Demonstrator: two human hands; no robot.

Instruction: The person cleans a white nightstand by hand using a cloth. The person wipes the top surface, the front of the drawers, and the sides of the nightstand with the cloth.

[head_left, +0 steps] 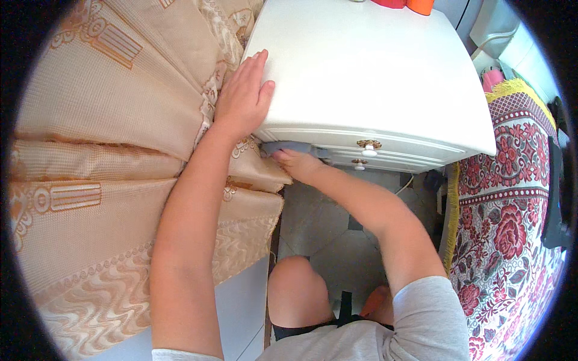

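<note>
My left hand (pixel 246 97) lies flat, fingers a little apart, over the left edge of a white nightstand's top (pixel 379 72), beside the beige patterned bedspread (pixel 117 99). Lower down, my right hand (pixel 295 163) grips a grey-blue cloth (pixel 289 147) against the left part of the nightstand's drawer front (pixel 406 143). Part of the cloth and some fingertips are hidden. To the right of the cloth, the drawers carry white knobs on brass-coloured plates, the upper knob (pixel 369 149) above the lower one (pixel 359 165).
Red and orange objects (pixel 421 5) stand at the nightstand's far edge. On the right is a surface covered with a floral, yellow-fringed cloth (pixel 510 230). My knee (pixel 299 291) is above the tiled floor (pixel 325 216). A pale cable (pixel 405 185) runs below the drawers.
</note>
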